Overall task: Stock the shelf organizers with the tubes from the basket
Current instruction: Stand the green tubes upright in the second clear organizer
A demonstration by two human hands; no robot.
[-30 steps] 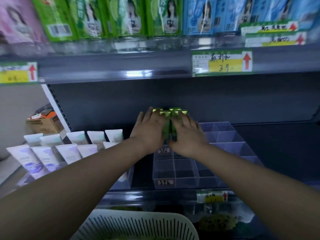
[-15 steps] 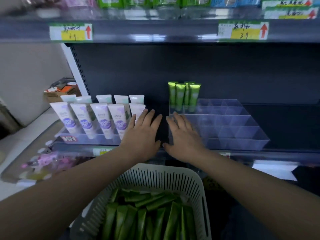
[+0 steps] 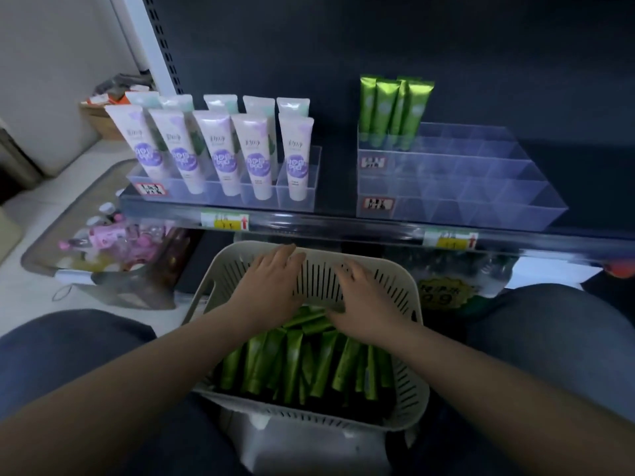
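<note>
A pale slotted basket (image 3: 414,341) sits on my lap, with several green tubes (image 3: 292,359) lying in it. My left hand (image 3: 271,286) and my right hand (image 3: 360,304) hover side by side over its far half, fingers stretched out and low over the tubes. Neither hand visibly grips anything. On the shelf above, a clear divided organizer (image 3: 464,187) holds several upright green tubes (image 3: 395,108) in its back-left cells. Its other cells hold nothing.
A second clear organizer (image 3: 223,187) to the left holds purple-and-white tubes (image 3: 220,149). Yellow price tags (image 3: 225,222) line the shelf edge. Pink items (image 3: 103,238) lie on a lower shelf at left, near a cardboard box (image 3: 99,118). My knees flank the basket.
Both hands have pulled back from the shelf organizer and dropped down over the basket. My view has tilted downward, so the basket now fills the lower middle.
</note>
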